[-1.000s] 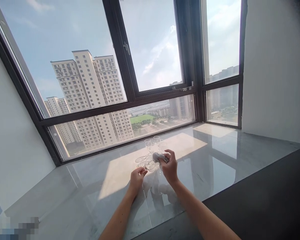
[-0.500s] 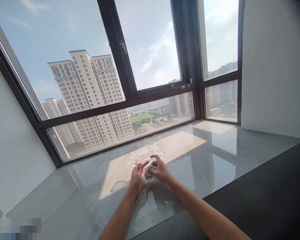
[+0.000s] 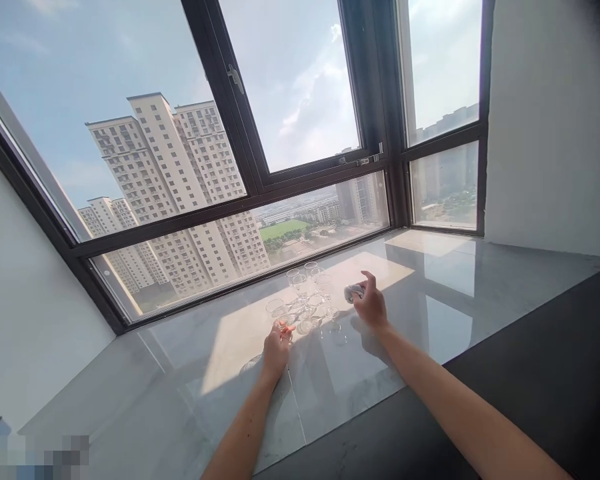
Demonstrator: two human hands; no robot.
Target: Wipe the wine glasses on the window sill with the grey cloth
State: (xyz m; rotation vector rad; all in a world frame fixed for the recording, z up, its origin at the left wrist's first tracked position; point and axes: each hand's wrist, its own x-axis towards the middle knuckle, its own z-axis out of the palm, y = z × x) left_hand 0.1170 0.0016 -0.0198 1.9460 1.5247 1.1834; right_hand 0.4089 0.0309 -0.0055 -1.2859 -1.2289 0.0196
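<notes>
The left hand [image 3: 276, 348] pinched a wine glass [image 3: 275, 311] by its stem while the right hand [image 3: 371, 305] clutched a crumpled cloth [image 3: 353, 292] beside the other glasses [image 3: 310, 283].

Two hands in view: left hand [image 3: 276, 348] and right hand [image 3: 371, 305]. One small grey cloth [image 3: 353, 292], bunched in the right hand's fingers. One glass [image 3: 275, 310] pinched at the left hand's fingertips. Between and just beyond the two hands, a cluster of clear stemmed glasses [image 3: 310, 288], roughly six or seven, hard to separate since they overlap and glare washes them out. One marble sill [image 3: 430, 293] under everything. One window handle [image 3: 235, 75] far above the hands.
</notes>
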